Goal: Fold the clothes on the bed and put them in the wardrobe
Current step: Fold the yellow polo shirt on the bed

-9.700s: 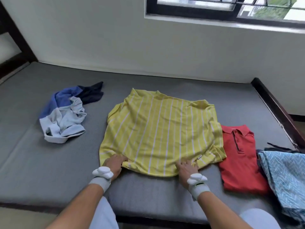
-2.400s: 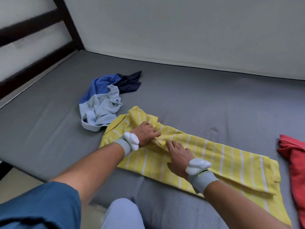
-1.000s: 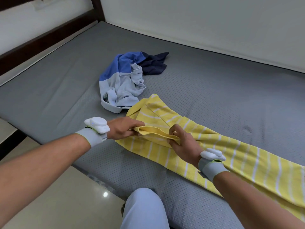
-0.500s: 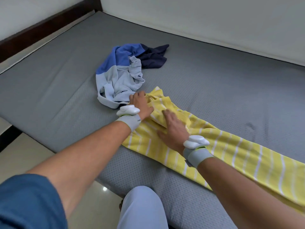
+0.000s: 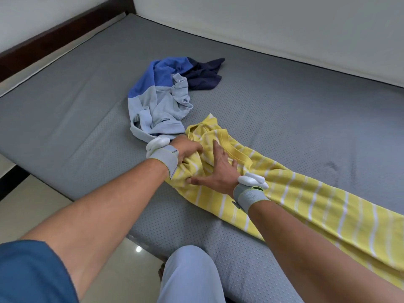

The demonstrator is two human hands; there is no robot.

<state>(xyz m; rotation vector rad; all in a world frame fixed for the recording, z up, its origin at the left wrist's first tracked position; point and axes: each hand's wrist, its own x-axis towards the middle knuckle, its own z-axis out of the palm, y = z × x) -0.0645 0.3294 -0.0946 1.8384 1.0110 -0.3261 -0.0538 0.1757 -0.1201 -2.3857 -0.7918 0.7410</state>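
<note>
A yellow shirt with white stripes (image 5: pixel 310 204) lies folded into a long band across the grey mattress (image 5: pixel 76 119), running from the middle to the lower right. At its left end, by the collar, my left hand (image 5: pixel 188 149) grips a bunch of the yellow cloth. My right hand (image 5: pixel 216 171) presses flat on the shirt just right of it, fingers spread toward the collar. A crumpled blue, light-blue and navy garment (image 5: pixel 166 99) lies just beyond the shirt's left end, touching it.
The dark wooden bed frame (image 5: pixel 43 47) runs along the mattress's left side, and a white wall stands behind. The mattress's near edge drops to a pale tiled floor (image 5: pixel 32 211) at lower left. My knee in light trousers (image 5: pixel 190 274) meets that edge.
My left hand has pulled back a little and now bunches the shirt's left end. My right hand has spread flatter on the cloth beside the collar. The view has shifted slightly.
</note>
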